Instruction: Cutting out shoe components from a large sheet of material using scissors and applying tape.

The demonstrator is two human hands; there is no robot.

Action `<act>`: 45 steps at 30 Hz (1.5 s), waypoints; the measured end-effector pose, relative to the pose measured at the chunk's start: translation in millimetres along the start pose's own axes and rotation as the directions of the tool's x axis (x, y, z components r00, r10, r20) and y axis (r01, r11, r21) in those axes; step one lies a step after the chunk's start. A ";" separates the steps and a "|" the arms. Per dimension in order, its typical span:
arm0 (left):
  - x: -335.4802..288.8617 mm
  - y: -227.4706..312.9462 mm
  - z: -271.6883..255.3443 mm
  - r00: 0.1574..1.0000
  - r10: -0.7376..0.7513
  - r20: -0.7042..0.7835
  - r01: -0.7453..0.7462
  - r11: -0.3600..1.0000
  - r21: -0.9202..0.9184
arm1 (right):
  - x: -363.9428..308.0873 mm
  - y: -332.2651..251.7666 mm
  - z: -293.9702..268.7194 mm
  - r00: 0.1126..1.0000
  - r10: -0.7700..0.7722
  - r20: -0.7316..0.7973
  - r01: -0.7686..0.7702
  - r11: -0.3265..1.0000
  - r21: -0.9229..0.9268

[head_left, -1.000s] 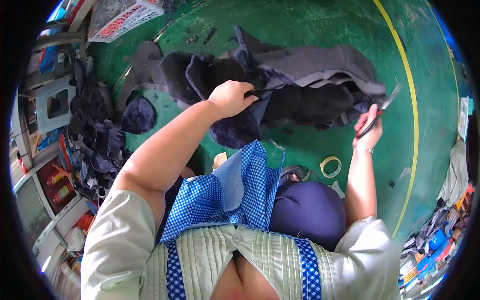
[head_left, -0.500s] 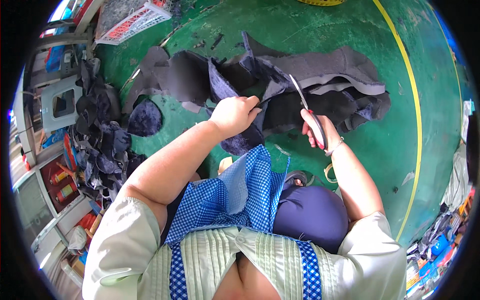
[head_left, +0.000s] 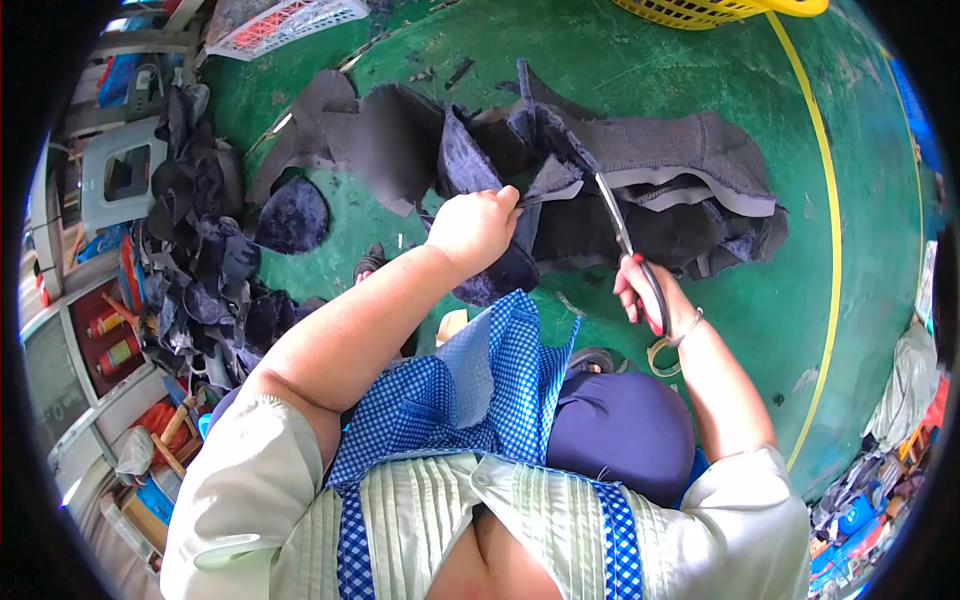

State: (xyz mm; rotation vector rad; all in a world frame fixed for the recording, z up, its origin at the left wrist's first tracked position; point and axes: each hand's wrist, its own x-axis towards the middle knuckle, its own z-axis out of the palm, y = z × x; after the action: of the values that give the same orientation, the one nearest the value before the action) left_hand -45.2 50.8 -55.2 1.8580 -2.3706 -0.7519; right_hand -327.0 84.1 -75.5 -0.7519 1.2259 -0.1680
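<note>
Long, stitched pieces of dark grey and navy plush fabric [head_left: 650, 145] lie in a loose heap in front of me. My left hand [head_left: 475, 230] is closed on a raised edge of this fabric near the middle of the heap, its fingertips pinched together. Scissors with red and black handles [head_left: 655, 300] are in my right hand [head_left: 645, 288], fingers around the grips. Their blades [head_left: 613, 215] point up and away, with the tips over the fabric to the right of my left hand. Whether they touch the cloth I cannot tell.
Dark scraps [head_left: 205, 310] are piled at the left beside a grey plastic stool [head_left: 120, 172]. A white crate [head_left: 290, 32] and a yellow basket [head_left: 700, 12] stand at the far side. Yellow tape [head_left: 832, 230] runs along the green floor [head_left: 745, 330]. A roll of tape [head_left: 662, 358] hangs near my right wrist.
My right hand and the scissors have come slightly nearer to me. My left hand keeps its pinch on the fabric. The view has shifted, showing more of the yellow basket.
</note>
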 end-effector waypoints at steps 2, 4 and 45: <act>-1.9 0.2 -0.4 1.000 0.025 0.005 -0.025 1.000 -0.004 | 0.0 8.3 1.9 1.000 0.011 0.028 -0.009 0.997 -0.074; -4.9 1.7 -1.8 0.999 0.049 0.010 -0.049 0.999 -0.004 | 9.7 0.1 5.1 1.000 0.004 0.013 -0.002 0.987 -0.161; 3.7 -11.0 -11.9 0.878 0.464 0.117 -0.476 0.870 0.126 | -31.5 4.6 -35.3 0.983 0.156 0.092 -0.154 0.988 -0.024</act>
State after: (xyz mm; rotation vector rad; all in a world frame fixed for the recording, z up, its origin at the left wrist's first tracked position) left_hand -32.6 41.4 -50.0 1.2058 -2.8351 -0.6169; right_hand -371.1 88.2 -58.2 -0.6683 1.1921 0.0056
